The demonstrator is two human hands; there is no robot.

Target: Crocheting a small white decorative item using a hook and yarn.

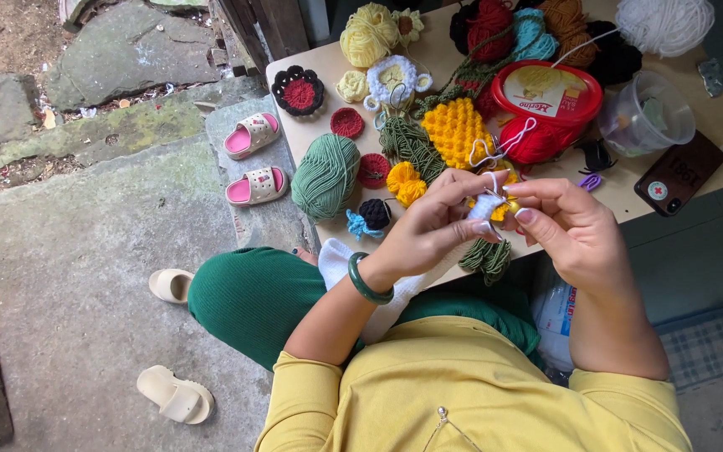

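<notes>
The small white-and-yellow crochet piece (pixel 489 207) sits between both hands, held up just over the near edge of the worktop (pixel 717 125). The left hand (pixel 430 224) pinches it from one side, fingers pressed together on the white part; the right hand (pixel 564 224) closes its grip on the other side, thumb and forefinger meeting at the piece. A white yarn strand (pixel 505 144) runs away from the grip toward the red-lidded tub (pixel 548 90) and on to the white yarn ball (pixel 665 23).

By the look of it a stitch is being worked into the piece, and the next move seems to call for fine fingertip turning with slack in the strand.

Beyond the grip the worktop is crowded: a yellow crocheted patch (pixel 455 127), red yarn (pixel 534 141), a green yarn ball (pixel 325 176) to the left, a clear plastic cup (pixel 648 115) and a dark phone (pixel 679 172) to the right. The freest room lies on the near side, over the lap, past the worktop's edge.
</notes>
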